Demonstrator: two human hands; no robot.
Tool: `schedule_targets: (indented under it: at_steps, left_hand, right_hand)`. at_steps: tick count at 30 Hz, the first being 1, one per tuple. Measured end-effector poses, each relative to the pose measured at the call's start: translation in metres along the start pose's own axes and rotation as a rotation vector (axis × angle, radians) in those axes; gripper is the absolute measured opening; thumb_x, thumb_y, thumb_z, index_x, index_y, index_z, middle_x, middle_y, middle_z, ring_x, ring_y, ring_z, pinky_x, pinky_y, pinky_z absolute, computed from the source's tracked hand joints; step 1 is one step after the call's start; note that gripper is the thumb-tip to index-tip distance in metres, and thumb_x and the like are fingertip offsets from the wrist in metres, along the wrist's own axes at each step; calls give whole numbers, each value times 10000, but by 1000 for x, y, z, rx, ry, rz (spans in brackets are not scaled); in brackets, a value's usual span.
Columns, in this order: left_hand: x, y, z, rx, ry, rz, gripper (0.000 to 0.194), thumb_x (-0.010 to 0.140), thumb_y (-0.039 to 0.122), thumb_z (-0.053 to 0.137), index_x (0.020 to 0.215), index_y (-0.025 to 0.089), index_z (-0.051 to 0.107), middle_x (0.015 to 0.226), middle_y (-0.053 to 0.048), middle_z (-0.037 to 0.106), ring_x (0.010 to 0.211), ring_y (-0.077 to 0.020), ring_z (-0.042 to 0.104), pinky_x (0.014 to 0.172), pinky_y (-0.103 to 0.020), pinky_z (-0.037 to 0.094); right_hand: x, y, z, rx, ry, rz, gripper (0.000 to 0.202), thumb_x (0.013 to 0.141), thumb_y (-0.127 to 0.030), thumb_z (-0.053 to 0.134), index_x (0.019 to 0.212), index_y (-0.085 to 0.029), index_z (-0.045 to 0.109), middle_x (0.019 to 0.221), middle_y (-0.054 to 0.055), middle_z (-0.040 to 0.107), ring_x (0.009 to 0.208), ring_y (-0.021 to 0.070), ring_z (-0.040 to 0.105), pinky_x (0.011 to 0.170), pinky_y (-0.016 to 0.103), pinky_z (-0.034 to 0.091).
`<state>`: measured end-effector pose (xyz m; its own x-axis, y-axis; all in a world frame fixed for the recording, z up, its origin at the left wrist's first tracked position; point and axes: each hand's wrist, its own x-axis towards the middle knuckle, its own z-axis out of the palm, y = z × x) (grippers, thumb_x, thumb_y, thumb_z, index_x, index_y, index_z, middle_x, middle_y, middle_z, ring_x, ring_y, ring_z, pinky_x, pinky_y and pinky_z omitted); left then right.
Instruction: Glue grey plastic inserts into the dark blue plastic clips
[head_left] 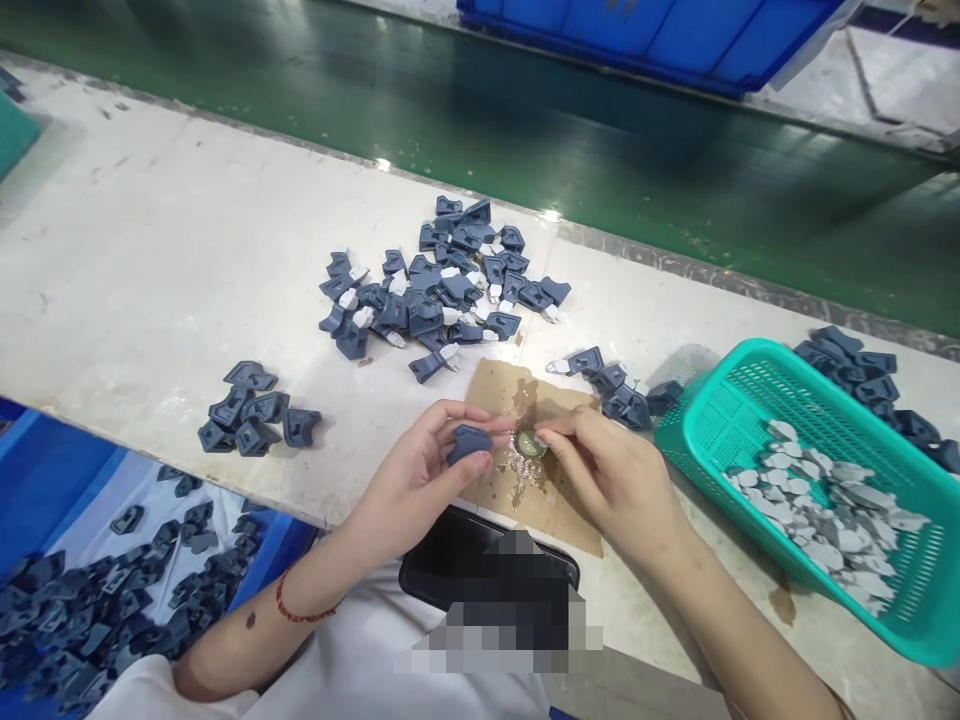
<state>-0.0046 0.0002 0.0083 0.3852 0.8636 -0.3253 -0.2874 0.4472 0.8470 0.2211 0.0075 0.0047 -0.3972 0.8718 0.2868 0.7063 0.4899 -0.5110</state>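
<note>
Small parts [424,310] on table: dark blue-grey, look like hard plastic, matt, smooth faces. Tabletop [187,250]: pale, smooth, low sheen, stained. Conveyor belt [375,120]: green, smooth, glossy, with light streaks. Basket [690,440]: teal plastic, perforated, slight gloss. Pieces in it [817,510]: white and grey, matt, look like plastic. Sheet under the hands [566,500]: brown, looks like paper or cardboard, matt, wet blotches. Phone [442,560]: black, smooth, glossy. Far crate [637,40]: blue plastic, semi-gloss. Liner in lower crate [161,530]: white, creased, thin, film or cloth, can't tell. Shirt [360,650]: white cloth, matt.
</note>
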Motion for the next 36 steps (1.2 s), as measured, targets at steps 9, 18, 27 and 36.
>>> schedule_targets:
  at_steps: [9, 18, 27, 36]
  left_hand:
    - [-1, -16, 1, 148, 8, -17, 243, 962, 302, 734, 1068, 235, 526, 1373, -89, 734, 1276, -232, 693, 975, -331, 547]
    - [1, -12, 3, 220, 40, 129, 154, 888, 198, 787, 985, 201, 666, 1138, -74, 773, 1124, -199, 732, 929, -292, 579]
    - [-2, -10, 3, 202, 118, 177, 209, 832, 138, 832, 969, 214, 693, 1049, -26, 787, 943, -124, 740, 836, -200, 585]
    - [-1, -13, 0, 277, 24, 233, 204, 915, 162, 748, 1087, 269, 768, 1105, -37, 668, 1044, -165, 730, 911, -259, 631]
  right_hand:
    - [1, 1, 0, -48, -5, -40, 146, 1053, -193, 552, 935, -176, 635, 796, 7, 678, 711, 136, 656, 683, 242, 475]
    - [0, 0, 0, -3, -22, -15, 141, 1046, -190, 565, 929, -177, 642, 808, 8, 692, 720, 133, 661, 680, 244, 477]
    - [-3, -3, -6, 697, 98, 539, 182, 976, -348, 694, 856, -214, 718, 755, 2, 711, 591, 90, 582, 543, 204, 428]
    - [-2, 2, -6, 1053, -14, 659, 172, 926, -396, 775, 959, -228, 779, 552, -39, 589, 503, 55, 506, 523, 171, 384]
